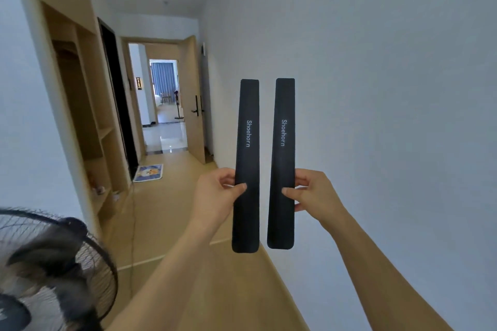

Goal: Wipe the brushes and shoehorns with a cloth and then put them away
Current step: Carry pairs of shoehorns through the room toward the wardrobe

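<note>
Pinching at the lower third, my left hand (pixel 217 196) holds a long flat black plastic shoehorn (pixel 247 164) upright, thumb on its front, most of the strip rising above the grip. Just right of it, apart and parallel, my right hand (pixel 313 193) pinches a matching black shoehorn (pixel 281 161) the same way. I judge they're held up, printed faces toward me, for inspection; no cloth shows.

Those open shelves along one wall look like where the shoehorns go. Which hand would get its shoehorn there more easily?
Probably the left hand: its shoehorn is on the side of the wooden shelves. The right hand is beside the bare wall.
</note>
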